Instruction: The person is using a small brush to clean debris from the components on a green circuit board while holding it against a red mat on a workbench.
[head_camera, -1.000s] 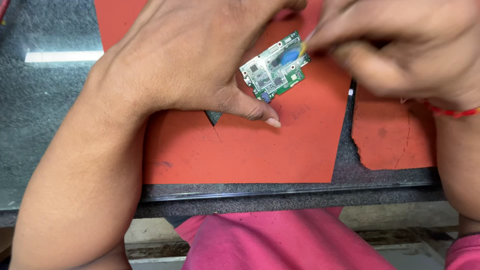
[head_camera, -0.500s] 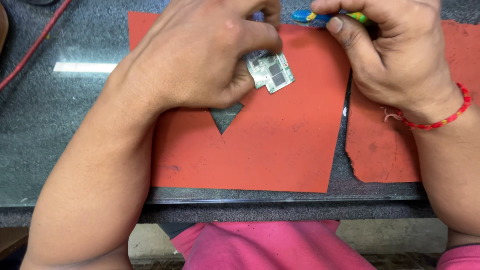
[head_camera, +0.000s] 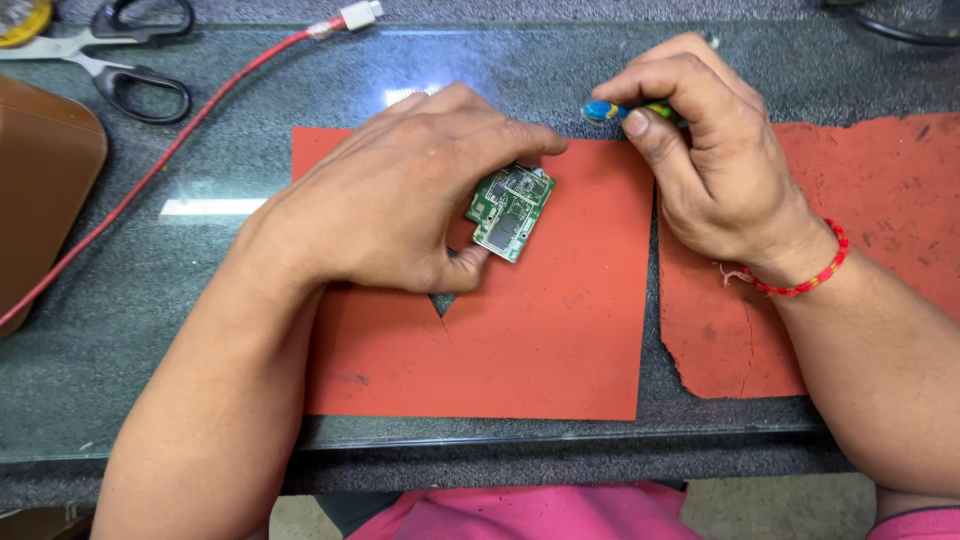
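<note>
**Small green circuit board pinched over a red mat**

At the bottom edge of the frame lies pink clothing (head_camera: 530, 515), just below the front rim of the dark stone-patterned table (head_camera: 120, 330). Above it, in the centre, a red mat (head_camera: 520, 350) lies flat, with a small notch cut into it near the left thumb. A second, ragged-edged red mat (head_camera: 880, 200) lies just beside it on the right.

The left hand (head_camera: 400, 205) rests on the centre mat, thumb and fingers clamped on a small green circuit board (head_camera: 510, 210), which is tilted and sits at the middle of the frame, slightly above the mat's centre. The right hand (head_camera: 705, 160), with a red thread band (head_camera: 805, 280) at its wrist, is closed around a blue, green and yellow tool (head_camera: 620, 110), whose tip points left, near the board but apart from it.

Farther back, a brown object (head_camera: 40, 190) sits at the left edge, a red cable (head_camera: 180, 140) runs diagonally toward the upper centre, and black-handled scissors (head_camera: 130, 50) lie in the upper left.
</note>
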